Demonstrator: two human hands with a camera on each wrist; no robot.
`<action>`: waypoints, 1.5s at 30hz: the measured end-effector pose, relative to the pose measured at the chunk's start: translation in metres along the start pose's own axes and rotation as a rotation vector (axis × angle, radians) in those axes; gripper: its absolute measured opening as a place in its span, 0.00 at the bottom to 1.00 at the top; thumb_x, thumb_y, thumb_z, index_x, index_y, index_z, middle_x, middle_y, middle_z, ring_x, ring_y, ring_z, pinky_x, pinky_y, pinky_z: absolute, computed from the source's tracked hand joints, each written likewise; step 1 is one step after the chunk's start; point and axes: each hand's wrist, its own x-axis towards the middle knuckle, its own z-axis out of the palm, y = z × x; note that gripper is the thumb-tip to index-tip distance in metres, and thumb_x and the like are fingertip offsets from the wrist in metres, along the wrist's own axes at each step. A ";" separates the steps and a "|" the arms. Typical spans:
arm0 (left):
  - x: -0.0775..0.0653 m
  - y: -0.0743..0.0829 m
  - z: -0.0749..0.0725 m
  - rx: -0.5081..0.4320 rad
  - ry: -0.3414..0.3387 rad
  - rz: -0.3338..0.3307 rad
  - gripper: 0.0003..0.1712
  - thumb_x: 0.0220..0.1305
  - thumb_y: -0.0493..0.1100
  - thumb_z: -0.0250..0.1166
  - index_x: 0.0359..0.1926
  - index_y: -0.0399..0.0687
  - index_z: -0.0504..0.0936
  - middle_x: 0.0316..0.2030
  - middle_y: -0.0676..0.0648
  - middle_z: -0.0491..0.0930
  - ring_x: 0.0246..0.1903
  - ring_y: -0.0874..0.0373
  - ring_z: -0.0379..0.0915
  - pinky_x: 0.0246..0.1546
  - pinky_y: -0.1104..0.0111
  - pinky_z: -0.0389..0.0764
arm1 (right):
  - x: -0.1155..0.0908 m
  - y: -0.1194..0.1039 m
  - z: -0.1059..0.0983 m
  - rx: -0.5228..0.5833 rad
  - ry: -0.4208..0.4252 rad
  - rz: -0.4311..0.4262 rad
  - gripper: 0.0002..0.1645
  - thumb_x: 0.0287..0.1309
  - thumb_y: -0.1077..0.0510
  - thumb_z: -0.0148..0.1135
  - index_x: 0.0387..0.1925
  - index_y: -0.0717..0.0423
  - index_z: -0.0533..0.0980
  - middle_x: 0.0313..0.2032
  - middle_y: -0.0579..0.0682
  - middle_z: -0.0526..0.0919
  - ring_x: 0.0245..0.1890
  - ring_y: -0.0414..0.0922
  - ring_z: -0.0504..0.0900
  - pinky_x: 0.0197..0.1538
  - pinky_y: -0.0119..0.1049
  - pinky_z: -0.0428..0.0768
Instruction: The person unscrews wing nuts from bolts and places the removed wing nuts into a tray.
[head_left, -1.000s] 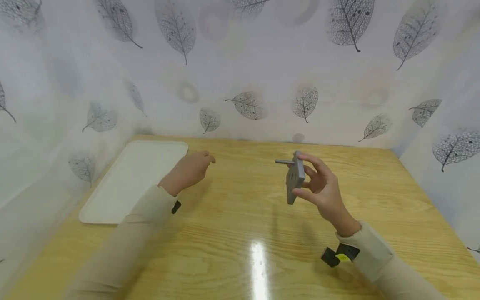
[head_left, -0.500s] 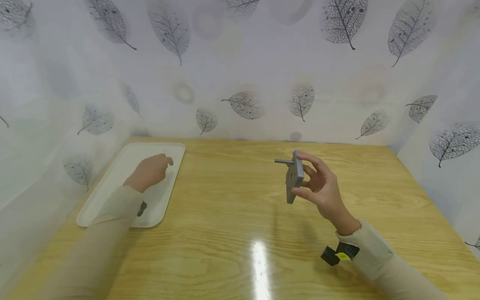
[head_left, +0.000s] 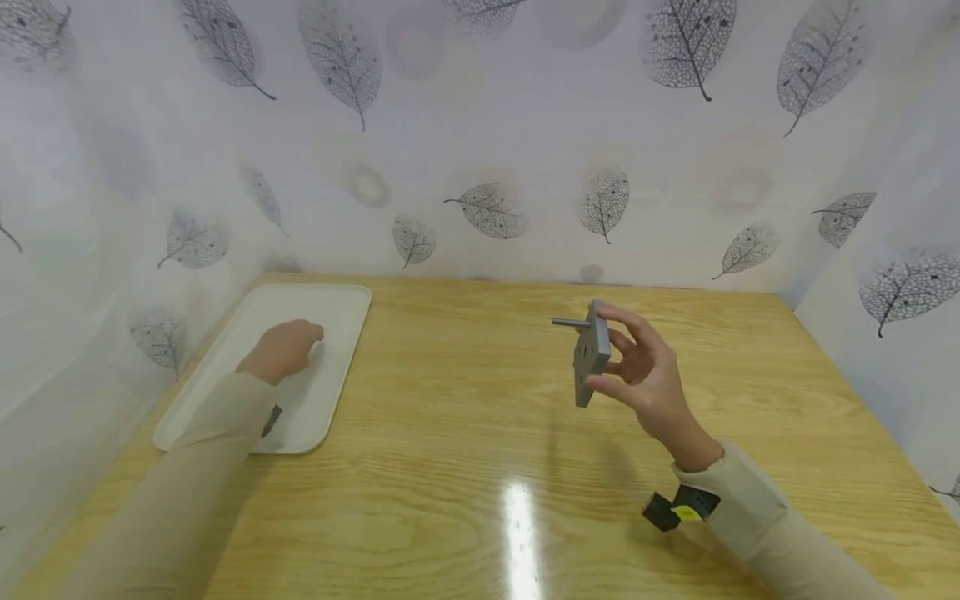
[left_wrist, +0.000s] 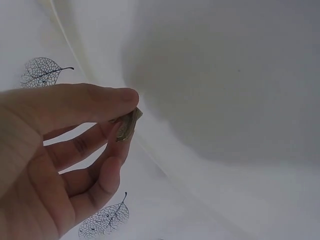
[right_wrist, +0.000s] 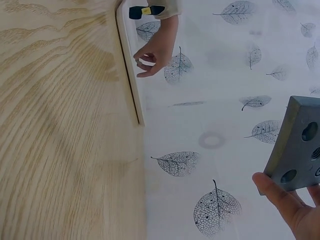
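My left hand point(head_left: 283, 350) is over the white tray point(head_left: 347, 333) at the left. In the left wrist view its thumb and fingers pinch a small brass-coloured metal piece point(left_wrist: 126, 126), angular at one corner and largely covered by the fingers. My right hand point(head_left: 647, 379) holds a grey metal block point(head_left: 592, 354) upright above the table, thumb at the lower edge and fingers at the upper one. Round holes pierce the block's face, and a thin metal rod point(head_left: 570, 322) sticks out of it to the left. The right wrist view shows the holed face of the block point(right_wrist: 300, 150) close up.
The wood-grain table point(head_left: 450, 400) reaches back to a pale curtain point(head_left: 525, 125) printed with leaves, which also hangs along both sides. A black device point(head_left: 678, 508) is strapped at the right wrist.
My left hand has moved left from beside the tray to over it, then slightly lower. The right hand and the block have stayed in place.
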 end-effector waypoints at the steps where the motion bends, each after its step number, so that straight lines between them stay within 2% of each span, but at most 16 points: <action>1: 0.000 -0.001 0.001 -0.001 -0.005 -0.001 0.14 0.53 0.23 0.54 0.42 0.28 0.77 0.43 0.29 0.79 0.45 0.34 0.74 0.50 0.49 0.75 | 0.000 0.000 0.000 0.002 0.000 0.000 0.42 0.46 0.68 0.70 0.62 0.69 0.62 0.63 0.50 0.67 0.58 0.46 0.76 0.45 0.38 0.83; 10: -0.001 -0.003 0.006 -0.017 -0.043 0.000 0.13 0.60 0.26 0.51 0.45 0.27 0.76 0.44 0.27 0.78 0.48 0.33 0.73 0.54 0.47 0.72 | 0.001 0.000 0.000 0.004 -0.003 0.001 0.41 0.45 0.71 0.69 0.62 0.68 0.63 0.63 0.50 0.68 0.58 0.47 0.76 0.46 0.39 0.83; 14: -0.002 -0.005 0.005 -0.058 -0.063 -0.014 0.15 0.58 0.25 0.50 0.46 0.27 0.76 0.46 0.27 0.77 0.49 0.32 0.72 0.55 0.47 0.71 | 0.001 -0.001 0.000 0.002 -0.002 0.002 0.41 0.45 0.71 0.69 0.62 0.69 0.63 0.63 0.50 0.68 0.58 0.47 0.76 0.46 0.39 0.83; 24: 0.000 -0.013 0.004 -0.110 -0.112 -0.034 0.16 0.56 0.25 0.51 0.46 0.31 0.75 0.47 0.28 0.77 0.49 0.32 0.72 0.52 0.46 0.72 | 0.002 -0.003 0.002 0.000 -0.002 0.000 0.43 0.45 0.68 0.70 0.62 0.70 0.61 0.63 0.49 0.68 0.59 0.47 0.75 0.46 0.38 0.83; 26: 0.000 -0.013 0.004 -0.094 -0.103 -0.033 0.15 0.56 0.26 0.52 0.46 0.31 0.74 0.44 0.28 0.77 0.45 0.34 0.73 0.48 0.47 0.75 | 0.002 -0.003 0.002 0.002 -0.003 -0.001 0.43 0.45 0.68 0.70 0.63 0.70 0.61 0.63 0.49 0.68 0.59 0.47 0.75 0.46 0.39 0.83; 28: -0.002 -0.010 0.003 -0.076 -0.079 -0.040 0.17 0.56 0.27 0.54 0.49 0.30 0.72 0.41 0.28 0.76 0.40 0.35 0.74 0.42 0.49 0.77 | 0.002 -0.002 0.002 0.002 -0.005 -0.004 0.42 0.46 0.68 0.70 0.63 0.70 0.61 0.63 0.49 0.68 0.59 0.47 0.75 0.46 0.39 0.83; 32: -0.003 0.002 -0.003 -0.020 -0.008 -0.066 0.27 0.55 0.34 0.61 0.56 0.28 0.67 0.37 0.28 0.72 0.31 0.39 0.72 0.32 0.50 0.78 | 0.002 -0.003 0.002 -0.003 -0.010 -0.007 0.42 0.46 0.68 0.69 0.63 0.70 0.61 0.63 0.50 0.68 0.59 0.47 0.75 0.46 0.39 0.83; 34: 0.000 0.009 -0.008 0.015 0.023 -0.077 0.33 0.53 0.37 0.65 0.59 0.28 0.66 0.39 0.28 0.71 0.31 0.38 0.72 0.30 0.50 0.77 | 0.002 -0.004 0.001 -0.004 -0.010 -0.007 0.42 0.46 0.68 0.69 0.63 0.71 0.61 0.63 0.49 0.68 0.59 0.47 0.75 0.45 0.39 0.83; 37: 0.004 0.023 -0.015 0.057 0.102 -0.073 0.35 0.53 0.41 0.67 0.59 0.29 0.66 0.41 0.28 0.72 0.32 0.37 0.74 0.28 0.51 0.77 | 0.002 -0.005 0.001 -0.007 -0.009 -0.007 0.42 0.46 0.68 0.69 0.63 0.70 0.61 0.63 0.49 0.68 0.59 0.47 0.75 0.45 0.39 0.83; 40: 0.006 0.043 -0.021 0.066 0.220 -0.046 0.33 0.55 0.42 0.67 0.59 0.31 0.68 0.43 0.29 0.74 0.35 0.37 0.75 0.28 0.51 0.78 | 0.002 -0.005 0.001 -0.012 -0.011 -0.005 0.42 0.46 0.68 0.69 0.63 0.71 0.61 0.62 0.50 0.68 0.58 0.47 0.75 0.46 0.39 0.83; 45: 0.007 0.093 -0.025 -0.041 0.385 0.051 0.31 0.56 0.42 0.66 0.59 0.36 0.70 0.49 0.33 0.76 0.42 0.41 0.76 0.38 0.53 0.80 | 0.002 -0.005 0.001 -0.019 -0.016 0.007 0.41 0.46 0.69 0.69 0.62 0.69 0.61 0.62 0.52 0.68 0.58 0.46 0.76 0.46 0.38 0.83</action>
